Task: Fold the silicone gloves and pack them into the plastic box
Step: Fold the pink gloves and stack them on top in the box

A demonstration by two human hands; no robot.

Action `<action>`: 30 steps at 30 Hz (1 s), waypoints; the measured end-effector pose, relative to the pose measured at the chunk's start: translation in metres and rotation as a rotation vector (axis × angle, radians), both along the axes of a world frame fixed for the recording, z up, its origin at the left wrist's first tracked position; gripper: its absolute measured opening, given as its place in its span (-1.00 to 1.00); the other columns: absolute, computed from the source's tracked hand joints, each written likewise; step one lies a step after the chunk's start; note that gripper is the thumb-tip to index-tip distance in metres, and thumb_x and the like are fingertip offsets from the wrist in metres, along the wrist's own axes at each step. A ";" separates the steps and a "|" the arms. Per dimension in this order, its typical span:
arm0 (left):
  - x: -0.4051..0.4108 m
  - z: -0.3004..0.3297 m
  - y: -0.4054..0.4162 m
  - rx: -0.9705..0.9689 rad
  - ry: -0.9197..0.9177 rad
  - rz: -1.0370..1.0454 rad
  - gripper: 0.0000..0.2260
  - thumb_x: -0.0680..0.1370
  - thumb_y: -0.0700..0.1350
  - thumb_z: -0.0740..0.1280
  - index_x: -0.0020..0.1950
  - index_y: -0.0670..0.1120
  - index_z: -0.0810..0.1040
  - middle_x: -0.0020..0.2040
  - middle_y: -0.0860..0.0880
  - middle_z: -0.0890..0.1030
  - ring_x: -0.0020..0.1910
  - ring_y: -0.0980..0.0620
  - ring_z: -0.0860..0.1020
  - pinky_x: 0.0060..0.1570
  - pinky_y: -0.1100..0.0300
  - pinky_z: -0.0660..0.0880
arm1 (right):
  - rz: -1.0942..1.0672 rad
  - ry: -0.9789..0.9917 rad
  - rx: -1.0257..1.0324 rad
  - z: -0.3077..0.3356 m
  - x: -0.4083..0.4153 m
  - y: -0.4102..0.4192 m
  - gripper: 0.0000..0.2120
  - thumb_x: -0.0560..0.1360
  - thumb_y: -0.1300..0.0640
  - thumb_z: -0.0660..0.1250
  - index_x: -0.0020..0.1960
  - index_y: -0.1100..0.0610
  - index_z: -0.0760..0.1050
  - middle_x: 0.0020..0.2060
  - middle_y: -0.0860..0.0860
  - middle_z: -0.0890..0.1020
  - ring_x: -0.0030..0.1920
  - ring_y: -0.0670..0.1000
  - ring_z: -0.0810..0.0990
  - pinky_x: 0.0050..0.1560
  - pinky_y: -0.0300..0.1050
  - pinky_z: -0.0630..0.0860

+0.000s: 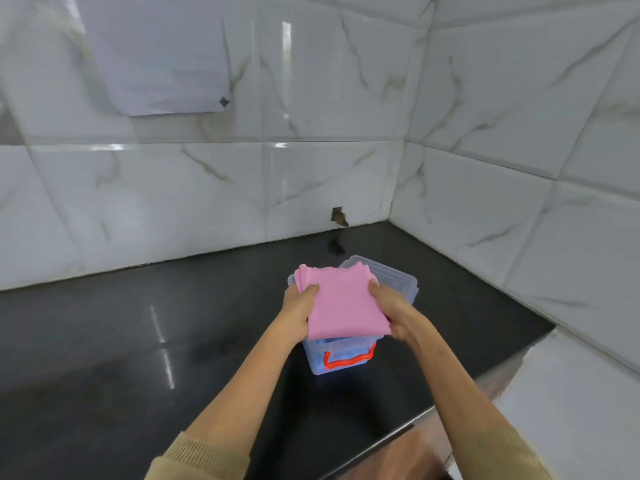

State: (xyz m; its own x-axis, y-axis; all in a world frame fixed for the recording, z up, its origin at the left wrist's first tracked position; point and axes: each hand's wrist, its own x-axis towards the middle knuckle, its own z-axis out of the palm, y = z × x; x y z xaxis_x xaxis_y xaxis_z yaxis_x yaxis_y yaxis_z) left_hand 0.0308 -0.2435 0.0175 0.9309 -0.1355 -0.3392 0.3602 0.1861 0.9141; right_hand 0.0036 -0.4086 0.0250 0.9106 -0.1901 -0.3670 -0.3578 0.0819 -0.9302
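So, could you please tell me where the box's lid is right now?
In the head view, the clear lid lies on the black counter, behind-right of the plastic box.

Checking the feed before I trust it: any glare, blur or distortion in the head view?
Head view: wide-angle bending of the marble-tile wall lines; light streaks glare on the glossy black countertop; slightly soft throughout, yet the folded pink silicone gloves and clear plastic box read clearly.

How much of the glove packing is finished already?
The folding looks done: the pink gloves are a flat folded stack. Right now the left hand and right hand hold that stack above the open plastic box, so they aren't inside yet. Left to do: lower them in, then probably put on the lid lying behind the box.
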 end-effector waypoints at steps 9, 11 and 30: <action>-0.082 -0.004 0.150 -0.009 0.017 0.258 -0.77 0.61 -0.18 0.22 0.26 -0.15 0.42 0.00 -0.13 0.59 -0.05 -0.09 0.56 -0.12 0.02 0.53 | 0.321 0.019 0.002 -0.009 -0.042 0.141 -0.77 0.63 -0.07 0.04 0.07 0.06 0.34 -0.04 0.05 0.58 -0.12 0.04 0.62 -0.28 -0.03 0.61; -0.101 -0.005 0.174 0.019 0.011 0.331 -0.78 0.61 -0.18 0.21 0.25 -0.14 0.43 -0.02 -0.11 0.59 -0.08 -0.07 0.57 -0.17 0.04 0.53 | 0.381 0.041 0.001 -0.012 -0.050 0.166 -0.70 0.63 -0.09 0.02 0.20 0.10 0.29 0.03 0.07 0.58 -0.08 0.05 0.62 -0.24 -0.01 0.61; -0.105 -0.005 0.203 0.163 -0.075 0.250 -0.77 0.60 -0.09 0.22 0.26 -0.04 0.41 0.05 -0.08 0.58 -0.05 -0.03 0.57 -0.21 0.10 0.54 | 0.274 0.071 0.091 -0.014 -0.062 0.201 -0.65 0.62 -0.07 0.05 0.31 0.10 0.21 -0.06 0.08 0.54 -0.14 0.09 0.60 -0.30 0.03 0.58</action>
